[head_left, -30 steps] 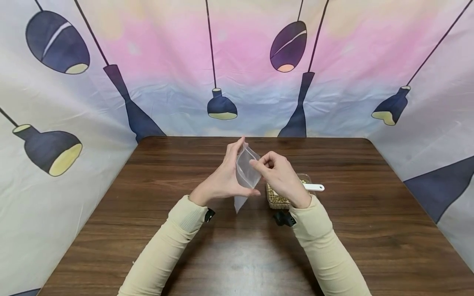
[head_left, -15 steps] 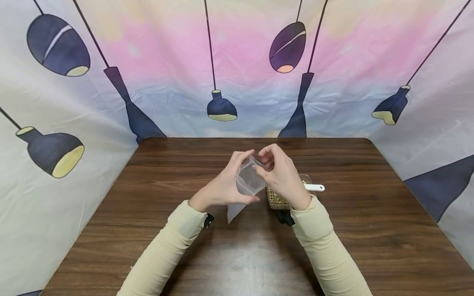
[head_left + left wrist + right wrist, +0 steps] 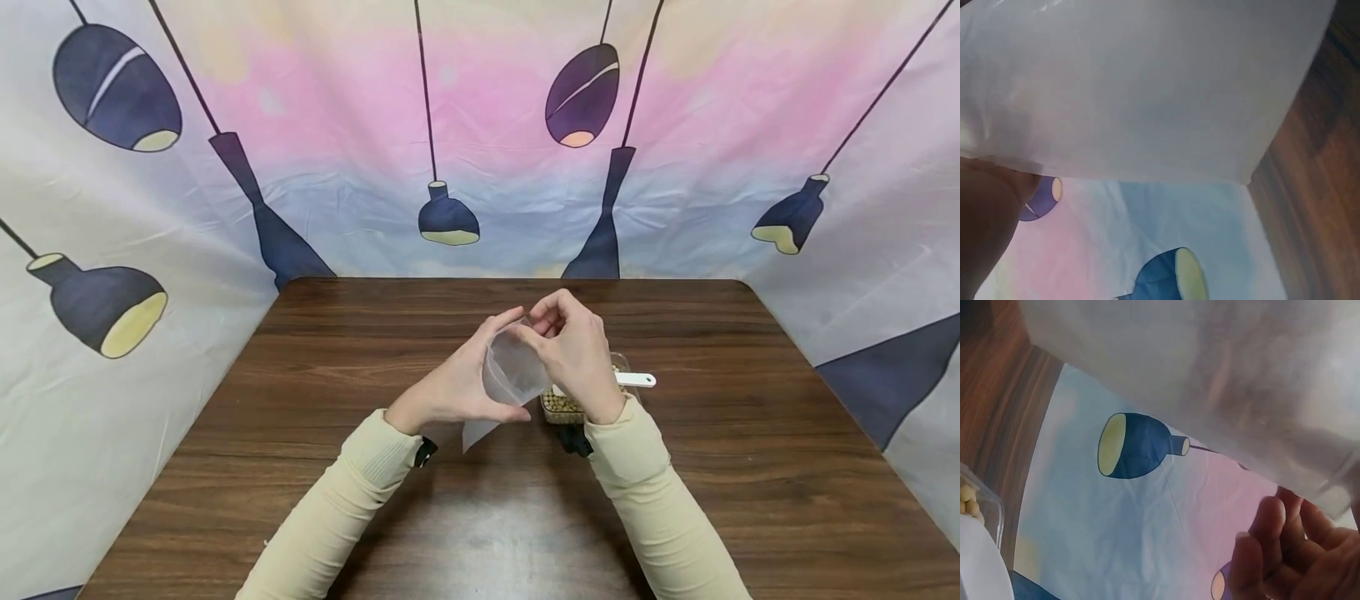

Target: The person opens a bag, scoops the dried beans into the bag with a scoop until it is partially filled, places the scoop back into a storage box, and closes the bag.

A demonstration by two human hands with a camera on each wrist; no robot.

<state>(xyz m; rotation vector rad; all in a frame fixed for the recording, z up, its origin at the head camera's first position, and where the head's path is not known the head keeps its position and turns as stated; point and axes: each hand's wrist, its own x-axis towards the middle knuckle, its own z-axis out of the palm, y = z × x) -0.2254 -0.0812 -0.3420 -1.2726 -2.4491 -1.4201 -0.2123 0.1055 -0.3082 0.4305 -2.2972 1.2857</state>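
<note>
A clear zip-top plastic bag (image 3: 517, 371), its mouth spread wide, is held above the table between both hands. The left hand (image 3: 457, 382) curves round its left side, thumb below and fingers above. At the upper right edge of the mouth, the right hand (image 3: 576, 354) pinches the bag with thumb and fingers. No contents can be made out inside. In the left wrist view the bag (image 3: 1147, 94) fills most of the picture. Curled fingers (image 3: 1266, 525) show under the bag's edge in the right wrist view.
Partly behind the right hand stands a clear plastic container (image 3: 564, 417) of round yellowish beans. A white spoon (image 3: 636, 380) lies across it, handle pointing right. The wooden table (image 3: 315, 358) ends at a printed cloth backdrop (image 3: 360, 225).
The bag's mouth has been spread from a narrow opening to a wide, rounded one. The right hand has moved slightly up and right, and the bag's lower corner has swung toward the person.
</note>
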